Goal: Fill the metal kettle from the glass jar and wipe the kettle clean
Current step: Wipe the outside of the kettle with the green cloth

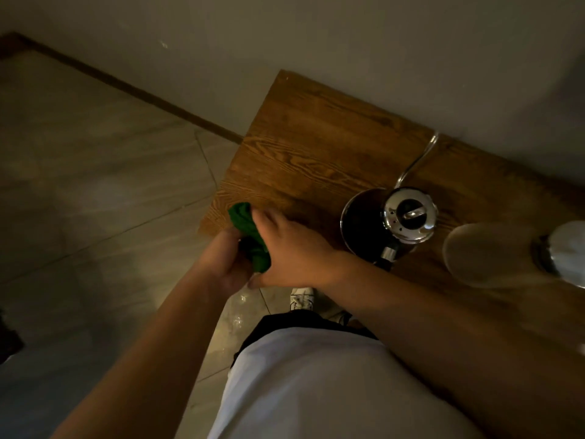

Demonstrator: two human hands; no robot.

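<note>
A green cloth is bunched between both hands at the near left corner of the wooden table. My left hand grips it from below, and my right hand closes over it from the right. The metal kettle stands open to the right of my hands, its thin curved spout pointing toward the wall. The shiny lid rests tilted on the kettle's right rim. A blurred glass jar sits further right, partly cut off by a bright object.
The table stands against a pale wall. Tiled floor spreads to the left, with a dark baseboard along the wall. A blurred bright metallic object lies at the right edge. My white shoe shows below the table edge.
</note>
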